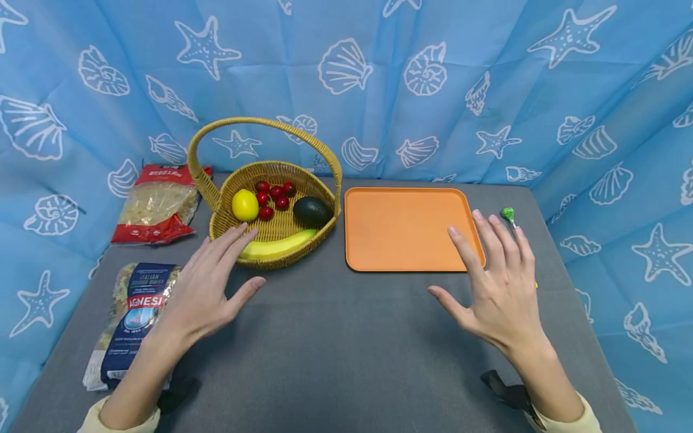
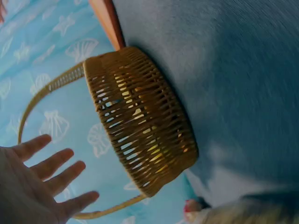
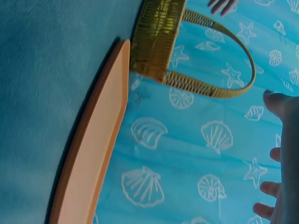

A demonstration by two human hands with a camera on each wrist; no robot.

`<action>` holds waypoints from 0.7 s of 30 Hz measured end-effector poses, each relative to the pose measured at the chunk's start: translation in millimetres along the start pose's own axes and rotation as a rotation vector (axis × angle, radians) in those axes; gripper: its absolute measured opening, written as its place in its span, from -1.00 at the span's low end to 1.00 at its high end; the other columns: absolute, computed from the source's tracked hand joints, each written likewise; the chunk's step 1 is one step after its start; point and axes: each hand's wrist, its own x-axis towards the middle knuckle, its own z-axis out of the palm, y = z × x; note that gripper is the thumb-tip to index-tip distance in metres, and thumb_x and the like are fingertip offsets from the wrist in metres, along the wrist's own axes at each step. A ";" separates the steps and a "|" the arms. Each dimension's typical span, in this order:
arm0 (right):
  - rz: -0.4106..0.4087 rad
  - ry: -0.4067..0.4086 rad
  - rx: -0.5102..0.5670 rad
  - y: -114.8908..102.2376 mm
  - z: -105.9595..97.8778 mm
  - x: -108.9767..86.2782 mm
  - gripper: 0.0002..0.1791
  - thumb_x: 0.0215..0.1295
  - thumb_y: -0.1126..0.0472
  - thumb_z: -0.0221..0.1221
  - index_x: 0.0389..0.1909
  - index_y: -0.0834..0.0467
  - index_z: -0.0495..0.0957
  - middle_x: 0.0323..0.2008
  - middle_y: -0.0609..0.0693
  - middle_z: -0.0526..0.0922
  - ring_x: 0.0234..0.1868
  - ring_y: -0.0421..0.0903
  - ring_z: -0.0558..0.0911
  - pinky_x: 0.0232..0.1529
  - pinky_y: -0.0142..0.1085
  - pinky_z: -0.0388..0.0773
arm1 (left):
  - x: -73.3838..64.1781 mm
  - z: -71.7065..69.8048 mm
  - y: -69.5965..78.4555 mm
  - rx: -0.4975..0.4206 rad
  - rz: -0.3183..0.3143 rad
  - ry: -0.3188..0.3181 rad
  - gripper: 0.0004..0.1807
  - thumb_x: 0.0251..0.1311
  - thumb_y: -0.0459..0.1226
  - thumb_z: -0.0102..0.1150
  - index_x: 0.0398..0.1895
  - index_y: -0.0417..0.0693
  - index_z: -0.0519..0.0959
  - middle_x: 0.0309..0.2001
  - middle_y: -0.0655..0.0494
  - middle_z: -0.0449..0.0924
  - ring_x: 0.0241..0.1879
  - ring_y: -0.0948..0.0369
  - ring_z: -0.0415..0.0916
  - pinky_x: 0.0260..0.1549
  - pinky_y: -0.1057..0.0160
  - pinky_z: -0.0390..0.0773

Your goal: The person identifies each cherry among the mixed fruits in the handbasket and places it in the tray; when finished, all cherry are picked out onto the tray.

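My left hand hovers with spread fingers in front of the wicker basket, holding nothing. In the basket lie a yellow lemon-like fruit, several red cherries, a dark avocado and a banana, partly covered by my fingertips in the head view. My right hand, fingers extended and thumb apart, is held above the table near the orange tray and grips nothing. The left wrist view shows the basket's woven side beyond my fingers. The tray's rim runs through the right wrist view.
A red-and-clear food bag lies left of the basket. Nearer, an Agnesi pasta bag is partly behind my left forearm. A small green-headed item lies right of the tray, partly hidden by my right hand. Blue shell-print curtains surround the grey table.
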 end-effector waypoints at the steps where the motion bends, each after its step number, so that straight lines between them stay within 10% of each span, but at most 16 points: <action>1: -0.004 -0.006 0.018 -1.9 2.6 1.3 -0.01 0.48 -0.60 -0.16 0.65 0.00 0.33 0.64 0.31 0.30 0.59 0.39 0.30 0.71 0.42 0.08 | 1.4 1.3 0.7 -0.061 -0.039 -0.004 -0.14 0.48 0.17 0.24 0.73 0.18 0.23 0.70 -0.09 0.27 0.64 -0.22 0.25 0.59 -0.52 0.25; 10: -0.058 -0.063 0.253 -23.6 29.5 19.0 -0.20 0.60 -0.36 -0.02 0.52 0.16 0.47 0.44 0.28 0.54 0.37 0.30 0.52 0.28 0.30 0.52 | 16.9 11.4 -1.6 -0.347 -0.318 0.081 -0.30 0.48 -0.10 0.34 0.58 -0.11 0.40 0.69 -0.26 0.15 0.66 -0.32 0.10 0.53 -0.63 0.22; 21: 0.078 -0.232 0.843 -56.9 72.3 59.2 -0.59 0.38 0.35 0.40 0.22 0.21 0.66 0.13 0.13 0.77 0.12 0.04 0.73 0.10 -0.05 0.83 | 17.3 34.0 -25.7 -0.393 -0.490 0.133 -0.14 0.42 -0.20 0.40 0.65 -0.32 0.22 0.73 -0.33 -0.06 0.70 -0.34 -0.04 0.64 -0.52 0.14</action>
